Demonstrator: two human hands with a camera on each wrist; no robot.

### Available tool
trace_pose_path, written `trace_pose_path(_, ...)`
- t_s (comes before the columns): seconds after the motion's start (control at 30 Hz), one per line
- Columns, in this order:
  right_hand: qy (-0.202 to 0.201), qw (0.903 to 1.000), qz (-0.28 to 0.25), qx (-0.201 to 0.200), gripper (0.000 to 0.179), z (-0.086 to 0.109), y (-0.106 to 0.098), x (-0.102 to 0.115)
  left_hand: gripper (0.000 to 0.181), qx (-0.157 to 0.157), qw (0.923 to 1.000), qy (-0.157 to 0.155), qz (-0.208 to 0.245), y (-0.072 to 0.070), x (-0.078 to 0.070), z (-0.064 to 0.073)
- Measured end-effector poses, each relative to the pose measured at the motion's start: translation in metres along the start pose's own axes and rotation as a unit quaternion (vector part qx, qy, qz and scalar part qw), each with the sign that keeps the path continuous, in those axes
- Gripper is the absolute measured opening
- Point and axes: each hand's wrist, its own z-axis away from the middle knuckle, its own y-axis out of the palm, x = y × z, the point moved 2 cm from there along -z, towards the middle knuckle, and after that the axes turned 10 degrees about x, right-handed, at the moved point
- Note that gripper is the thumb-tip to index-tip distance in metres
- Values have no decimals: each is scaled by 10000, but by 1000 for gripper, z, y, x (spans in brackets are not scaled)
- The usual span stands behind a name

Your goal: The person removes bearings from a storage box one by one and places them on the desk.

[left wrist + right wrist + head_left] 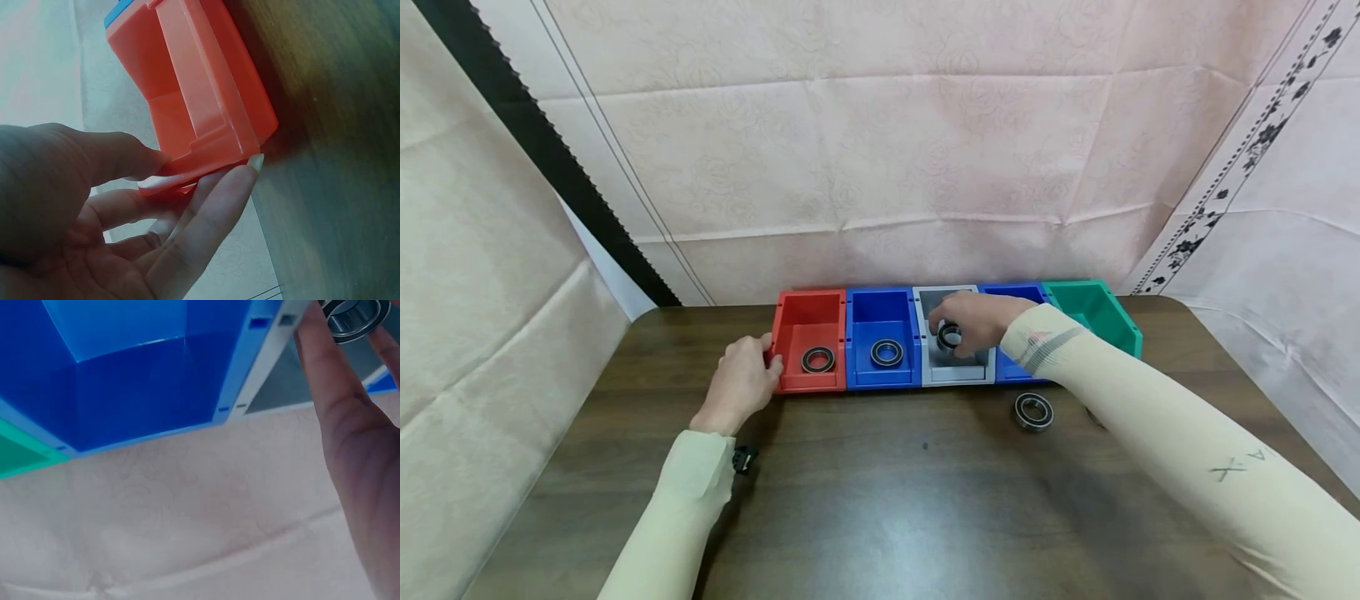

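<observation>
A black-and-silver metal ring bearing is pinched by R hand over/in (unclear) grey plastic bin nr desk's far edge, red plastic bin being gripped by L hand; placing's prob. the step, w/ gentle release called for next.

Along the far edge of the glossy, wood-grained table we see a smooth plastic red bin; inward from that edge, a shiny metal ball bearing; beyond it, matt creased cloth.
</observation>
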Motion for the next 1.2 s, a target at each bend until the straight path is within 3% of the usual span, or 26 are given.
trace_pose_path(0.5,-732,9961,79,-478,43,24,-4,0,40,19,10000,18,14,-2,0,-1)
trace_pose_path(0.73,-844,9948,15,-570,42,36,-1,2,38,25,10000,20,69,0,1,1)
trace_pose_path(1.03,-957,9941,27,-517,42,47,3,10,41,-31,10000,54,32,0,1,1)
trace_pose_path(1.2,-1033,9941,-106,-298,43,48,13,13,42,-13,10000,19,65,1,1,0)
